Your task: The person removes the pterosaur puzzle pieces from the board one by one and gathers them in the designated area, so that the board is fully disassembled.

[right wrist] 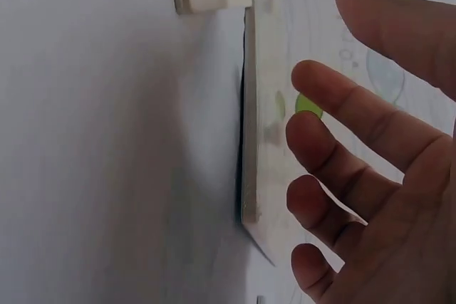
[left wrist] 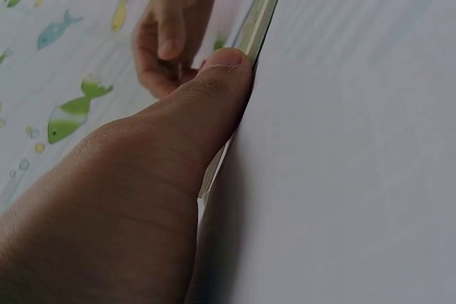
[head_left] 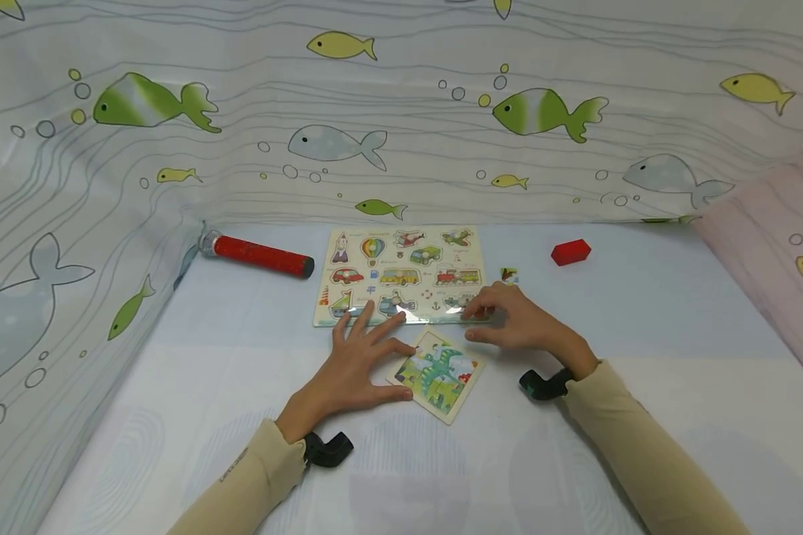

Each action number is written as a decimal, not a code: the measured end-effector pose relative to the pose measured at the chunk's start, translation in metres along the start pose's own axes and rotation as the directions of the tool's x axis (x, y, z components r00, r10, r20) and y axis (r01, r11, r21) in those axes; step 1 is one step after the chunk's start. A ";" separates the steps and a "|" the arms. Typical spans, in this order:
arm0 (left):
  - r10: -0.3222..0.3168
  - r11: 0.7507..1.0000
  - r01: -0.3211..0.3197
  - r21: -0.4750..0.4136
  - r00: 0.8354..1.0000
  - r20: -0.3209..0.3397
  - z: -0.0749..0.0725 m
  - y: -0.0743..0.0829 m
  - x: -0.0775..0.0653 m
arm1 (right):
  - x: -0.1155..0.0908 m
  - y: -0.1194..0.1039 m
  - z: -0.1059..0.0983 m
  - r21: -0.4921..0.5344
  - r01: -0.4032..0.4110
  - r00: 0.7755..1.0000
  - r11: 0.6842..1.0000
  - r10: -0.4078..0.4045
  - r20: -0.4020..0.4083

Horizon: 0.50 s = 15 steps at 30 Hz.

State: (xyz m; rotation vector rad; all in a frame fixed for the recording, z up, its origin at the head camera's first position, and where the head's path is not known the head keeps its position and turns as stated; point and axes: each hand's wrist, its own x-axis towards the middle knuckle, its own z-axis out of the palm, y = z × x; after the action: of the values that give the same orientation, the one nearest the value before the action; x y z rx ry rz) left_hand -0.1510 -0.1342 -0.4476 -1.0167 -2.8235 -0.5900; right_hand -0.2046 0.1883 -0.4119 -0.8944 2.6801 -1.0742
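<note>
A small square jigsaw puzzle (head_left: 439, 371) with a green dinosaur lies turned cornerwise on the white cloth. My left hand (head_left: 355, 371) is spread beside it, thumb and index fingertip on its left corner; the left wrist view shows the thumb (left wrist: 221, 76) against a pale board edge. The other left fingers reach to the front edge of a larger vehicle-picture peg board (head_left: 401, 276). My right hand (head_left: 518, 319) hovers around that board's front right corner, fingers loosely bent and apart. Nothing shows between them in the right wrist view. A small picture piece (head_left: 508, 276) lies just beyond it.
A red tube with a dark end (head_left: 261, 254) lies at the back left. Towards the back right sits a red block (head_left: 571, 253). Fish-patterned cloth (head_left: 435, 178) rises behind the table and on both sides.
</note>
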 end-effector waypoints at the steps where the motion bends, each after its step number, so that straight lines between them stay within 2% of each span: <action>1: 0.001 1.000 -0.001 0.000 1.000 0.001 0.000 0.000 0.000 | 0.000 -0.003 0.002 -0.023 0.010 1.000 1.000 -0.010 0.013; 7: -0.001 1.000 0.001 -0.004 1.000 0.004 0.000 0.000 0.001 | 0.004 -0.017 0.013 -0.196 0.069 0.996 0.978 -0.057 0.067; 11: 0.005 1.000 -0.005 0.000 1.000 0.000 0.000 0.000 0.000 | 0.004 -0.020 0.018 -0.241 0.077 0.995 0.968 -0.059 0.083; 15: 0.013 1.000 -0.013 -0.004 1.000 -0.002 0.001 0.000 -0.001 | 0.003 -0.021 0.021 -0.241 0.081 0.995 0.967 -0.063 0.081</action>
State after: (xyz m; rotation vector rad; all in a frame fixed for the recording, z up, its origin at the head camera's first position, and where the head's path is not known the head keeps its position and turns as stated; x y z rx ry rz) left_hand -0.1502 -0.1342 -0.4482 -1.0336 -2.8129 -0.5950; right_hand -0.1907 0.1620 -0.4133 -1.0556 2.7784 -0.7173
